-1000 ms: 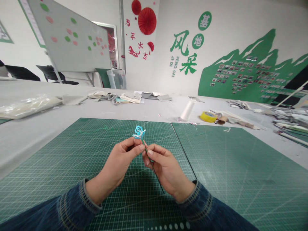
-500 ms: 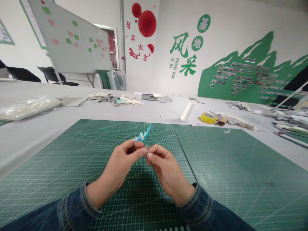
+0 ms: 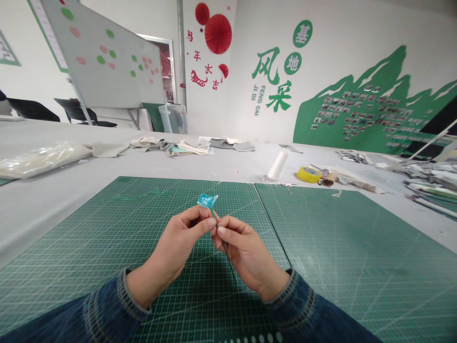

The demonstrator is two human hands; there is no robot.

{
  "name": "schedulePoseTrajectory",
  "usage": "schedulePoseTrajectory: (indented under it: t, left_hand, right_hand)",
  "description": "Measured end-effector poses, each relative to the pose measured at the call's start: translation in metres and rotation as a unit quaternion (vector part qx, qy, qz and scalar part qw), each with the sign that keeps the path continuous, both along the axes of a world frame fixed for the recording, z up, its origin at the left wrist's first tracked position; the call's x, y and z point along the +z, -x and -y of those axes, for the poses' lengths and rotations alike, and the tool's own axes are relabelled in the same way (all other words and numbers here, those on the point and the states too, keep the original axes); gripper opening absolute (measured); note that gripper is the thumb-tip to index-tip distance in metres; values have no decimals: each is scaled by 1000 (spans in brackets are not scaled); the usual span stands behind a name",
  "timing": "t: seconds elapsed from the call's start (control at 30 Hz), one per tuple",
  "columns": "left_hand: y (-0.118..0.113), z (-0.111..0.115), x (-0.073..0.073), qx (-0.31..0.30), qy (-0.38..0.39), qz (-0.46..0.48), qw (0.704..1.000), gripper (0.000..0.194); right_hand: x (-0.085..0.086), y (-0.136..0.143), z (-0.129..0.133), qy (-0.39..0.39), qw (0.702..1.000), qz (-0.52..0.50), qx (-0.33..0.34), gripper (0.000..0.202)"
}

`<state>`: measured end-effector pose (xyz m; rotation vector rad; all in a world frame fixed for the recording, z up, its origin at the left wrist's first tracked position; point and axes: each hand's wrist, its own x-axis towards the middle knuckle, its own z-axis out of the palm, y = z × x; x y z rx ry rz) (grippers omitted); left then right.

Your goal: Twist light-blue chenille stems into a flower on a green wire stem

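A small blue artificial flower (image 3: 206,200) with shiny, bead-like details stands at the top of a thin stem (image 3: 230,263). The upper stem is green, and its lower end slants down to the right, dark and thin. My left hand (image 3: 178,242) pinches the stem just below the bloom between thumb and fingers. Right beside it, my right hand (image 3: 246,250) is closed on the same stem a little lower. Both hands are above a green cutting mat (image 3: 107,247); the fingers hide part of the stem.
Green thread scraps (image 3: 159,192) lie on the mat. Behind it stand a white thread cone (image 3: 278,165) and a yellow tape roll (image 3: 309,175). Fabric pieces (image 3: 193,146) lie along the far table, a plastic-wrapped bundle (image 3: 43,159) at left. A second cutting mat (image 3: 357,247) adjoins at right.
The blue flower has turned about its stem, so its petals face differently and the long upright petal no longer shows. The stem's lower end has shifted slightly left. Both hands stay almost in place.
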<state>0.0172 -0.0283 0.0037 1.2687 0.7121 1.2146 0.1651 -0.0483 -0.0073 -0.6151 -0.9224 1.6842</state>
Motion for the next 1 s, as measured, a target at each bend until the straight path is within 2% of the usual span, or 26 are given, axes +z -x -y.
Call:
schedulePoseTrajectory:
  t: [0.37, 0.53, 0.77, 1.0]
  left_hand:
    - [-2, 0, -5, 68, 12, 2, 998, 8]
    - [-2, 0, -5, 40, 7, 4, 999, 6]
    - [2, 0, -4, 13, 8, 15, 1000, 8]
    - [-4, 0, -6, 38, 16, 9, 999, 4]
  right_hand:
    - [-2, -1, -1, -21, 998, 19, -50, 13]
    - [-4, 1, -1, -18, 998, 29, -62, 11]
    - [-1, -1, -1, 5, 1000, 3, -3, 12]
    - [-3, -1, -2, -22, 999, 12, -39, 13]
